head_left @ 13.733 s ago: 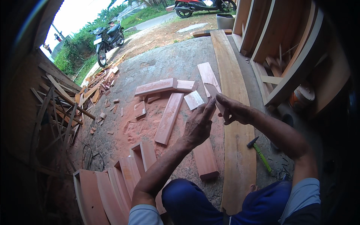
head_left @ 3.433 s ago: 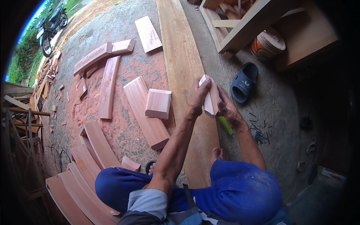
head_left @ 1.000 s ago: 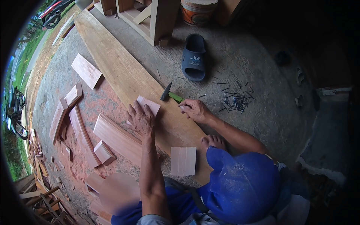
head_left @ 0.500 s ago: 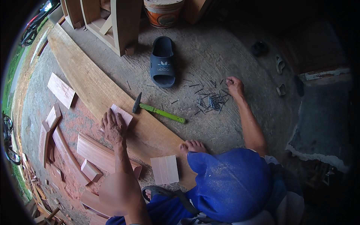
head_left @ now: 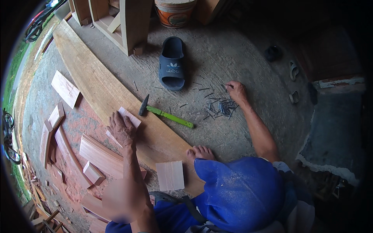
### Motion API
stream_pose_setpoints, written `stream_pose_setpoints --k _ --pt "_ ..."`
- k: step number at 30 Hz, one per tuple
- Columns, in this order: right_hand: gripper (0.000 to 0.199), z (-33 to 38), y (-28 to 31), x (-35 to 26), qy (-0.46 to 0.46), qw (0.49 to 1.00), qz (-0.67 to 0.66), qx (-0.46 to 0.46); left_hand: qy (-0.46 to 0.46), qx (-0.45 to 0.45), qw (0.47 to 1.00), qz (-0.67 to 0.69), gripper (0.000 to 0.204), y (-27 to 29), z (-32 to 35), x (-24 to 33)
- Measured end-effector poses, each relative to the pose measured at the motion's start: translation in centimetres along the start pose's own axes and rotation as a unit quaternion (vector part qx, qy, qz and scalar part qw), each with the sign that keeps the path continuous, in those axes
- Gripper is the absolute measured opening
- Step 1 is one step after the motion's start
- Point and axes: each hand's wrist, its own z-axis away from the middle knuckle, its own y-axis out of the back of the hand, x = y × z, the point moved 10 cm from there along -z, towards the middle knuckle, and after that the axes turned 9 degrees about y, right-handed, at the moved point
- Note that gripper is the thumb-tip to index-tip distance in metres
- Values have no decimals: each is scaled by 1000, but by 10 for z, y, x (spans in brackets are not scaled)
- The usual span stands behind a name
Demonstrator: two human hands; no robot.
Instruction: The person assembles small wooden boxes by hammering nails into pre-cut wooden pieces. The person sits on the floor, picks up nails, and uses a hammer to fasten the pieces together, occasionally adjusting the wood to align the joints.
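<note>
- A small pinkish wood piece (head_left: pixel 132 118) lies on the long plank (head_left: pixel 93 83), partly covered by my left hand (head_left: pixel 122 129).
- My left fingers are stretched out and a little apart, laid flat over that piece rather than curled around it.
- My right hand (head_left: pixel 236 92) is down at the upper right edge of the loose pile of nails (head_left: pixel 222 108) on the concrete floor (head_left: pixel 237 136).
- My right fingertips are drawn close together beside a nail; I cannot tell whether they have hold of it.
- Between my hands is the hammer (head_left: pixel 171 116), its dark head on the plank's edge and its green handle reaching over the floor toward the nails.
- Nearer my knee, a square wood block (head_left: pixel 170 176) sits on the plank, and my bare foot (head_left: pixel 201 152) rests at the plank's edge.
- To the left of the plank, grooved wood lengths (head_left: pixel 100 154) and a pale board (head_left: pixel 65 89) lie on the floor.
- Beyond the hammer are a dark slipper (head_left: pixel 171 64) and, farther off, an orange bucket (head_left: pixel 175 18).
</note>
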Motion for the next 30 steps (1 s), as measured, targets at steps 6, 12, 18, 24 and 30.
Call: stream_pose_setpoints --k 6,12,18,24,30 --pt "15 4 -11 6 25 996 89 2 9 1 1000 6 53 -1 2 8" --pt "15 1 -12 -34 26 997 -3 72 30 11 994 102 49 9 -2 -2" --pt "17 4 -91 -221 70 914 -385 -112 28 55 981 182 35 22 -4 20" --pt "20 -15 -186 -364 191 872 -375 -249 93 66 974 194 35 20 -2 5" --pt "21 -25 -217 -397 290 897 -261 -208 87 70 974 199 47 20 -1 10"
